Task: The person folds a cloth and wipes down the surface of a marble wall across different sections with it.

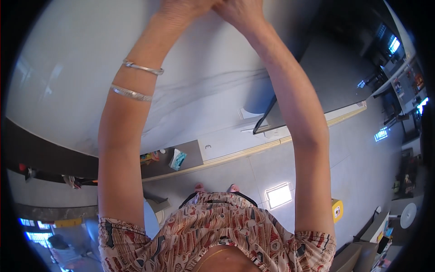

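Observation:
Both my arms reach up in front of a glossy white wall (pixel 213 54) with grey marble-like veins. My left hand (pixel 186 6) is at the upper edge of the view, and two silver bangles (pixel 132 92) sit on that forearm. Close beside it, touching or nearly so, is my right hand (pixel 241 11). The fingers of both hands are cut off by the frame, so whatever they may hold is hidden. Behind my right forearm stands a large black television screen (pixel 331 68).
A low cabinet (pixel 192 152) runs along the wall's foot, with a teal-and-white tissue pack (pixel 178 159) on it. Below lies a grey tiled floor (pixel 244 170) with a bright light patch. A yellow object (pixel 337 211) is past my right elbow. A white round fan-like object (pixel 408 215) stands far right.

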### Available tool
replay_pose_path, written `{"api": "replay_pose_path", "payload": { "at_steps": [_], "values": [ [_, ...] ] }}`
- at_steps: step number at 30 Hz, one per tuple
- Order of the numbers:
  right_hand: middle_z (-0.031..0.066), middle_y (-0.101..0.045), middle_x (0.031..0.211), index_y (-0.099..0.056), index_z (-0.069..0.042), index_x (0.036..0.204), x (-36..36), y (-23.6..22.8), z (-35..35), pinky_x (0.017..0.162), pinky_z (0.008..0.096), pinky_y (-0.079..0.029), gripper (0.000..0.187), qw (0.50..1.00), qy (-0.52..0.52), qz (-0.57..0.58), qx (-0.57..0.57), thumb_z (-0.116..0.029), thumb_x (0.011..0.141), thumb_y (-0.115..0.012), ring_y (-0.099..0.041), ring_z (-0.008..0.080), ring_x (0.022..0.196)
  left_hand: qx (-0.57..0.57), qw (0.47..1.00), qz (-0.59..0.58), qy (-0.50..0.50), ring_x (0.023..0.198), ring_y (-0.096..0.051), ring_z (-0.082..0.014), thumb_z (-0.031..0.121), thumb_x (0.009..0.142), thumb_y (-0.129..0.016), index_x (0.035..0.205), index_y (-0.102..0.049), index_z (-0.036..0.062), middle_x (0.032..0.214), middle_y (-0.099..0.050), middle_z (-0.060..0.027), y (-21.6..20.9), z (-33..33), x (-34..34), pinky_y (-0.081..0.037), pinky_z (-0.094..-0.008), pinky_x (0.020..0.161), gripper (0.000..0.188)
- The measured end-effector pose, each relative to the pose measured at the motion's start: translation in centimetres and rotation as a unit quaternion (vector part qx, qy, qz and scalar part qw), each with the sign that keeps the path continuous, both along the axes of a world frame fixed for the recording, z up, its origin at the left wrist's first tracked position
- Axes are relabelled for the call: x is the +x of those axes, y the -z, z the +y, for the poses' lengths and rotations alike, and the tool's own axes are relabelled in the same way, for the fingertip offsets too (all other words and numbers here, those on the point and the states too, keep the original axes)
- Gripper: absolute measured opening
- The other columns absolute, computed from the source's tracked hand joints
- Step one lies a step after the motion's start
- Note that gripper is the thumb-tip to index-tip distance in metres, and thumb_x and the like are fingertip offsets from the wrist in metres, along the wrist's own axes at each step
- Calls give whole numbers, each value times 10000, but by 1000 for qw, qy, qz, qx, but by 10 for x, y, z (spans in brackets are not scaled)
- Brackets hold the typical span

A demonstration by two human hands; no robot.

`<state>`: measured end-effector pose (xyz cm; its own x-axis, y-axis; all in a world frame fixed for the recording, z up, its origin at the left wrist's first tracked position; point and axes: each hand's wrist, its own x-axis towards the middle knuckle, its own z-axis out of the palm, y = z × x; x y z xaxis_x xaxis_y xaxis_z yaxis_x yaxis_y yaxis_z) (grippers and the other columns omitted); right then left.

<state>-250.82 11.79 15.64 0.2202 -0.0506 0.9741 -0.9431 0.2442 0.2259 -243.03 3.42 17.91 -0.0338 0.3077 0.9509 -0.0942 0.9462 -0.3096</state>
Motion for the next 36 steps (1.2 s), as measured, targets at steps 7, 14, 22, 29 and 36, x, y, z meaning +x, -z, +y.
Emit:
{"api": "replay_pose_path", "payload": {
  "at_steps": [7,14,22,29,36],
  "values": [
    [14,-471,1392,-576,-288,1209,70,72,-71,1068,495,-263,459,982,-63,58,170,-293,753,-624,-389,227,1328,182,982,19,-33,1295,-225,-475,275,938,-501,1380,-329,-54,1438,-254,-321,149,-78,81,-155,-552,1068,577],
    [-62,-359,1502,-378,-315,1422,99,303,-80,987,473,-304,584,906,109,139,384,-300,849,-492,-399,142,1321,398,900,-179,-1,1362,-25,-581,190,928,-500,1474,26,-31,1469,23,-402,402,-73,143,-83,-626,1098,790],
    [-49,-409,1462,-514,-259,1327,105,323,-60,1014,425,-359,576,890,7,71,451,-264,755,-585,-417,154,1299,513,811,-278,45,1354,9,-600,181,913,-550,1443,37,-93,1450,67,-431,425,-37,163,-79,-604,1112,836],
    [78,-421,1432,-524,-186,1303,88,156,-72,1075,512,-299,521,966,-40,18,253,-176,787,-593,-366,301,1341,248,963,-99,37,1357,-119,-535,380,966,-430,1424,-234,-54,1489,-131,-340,220,-78,110,-132,-630,1067,660],
    [226,-200,1514,-331,-118,1452,74,-34,-85,1145,552,-158,858,976,-9,108,190,-221,698,-728,-168,436,1407,68,996,65,-9,1286,-335,-411,394,962,-420,1359,-418,4,1415,-379,-232,23,-104,86,-249,-523,1044,556]
  ]
}}
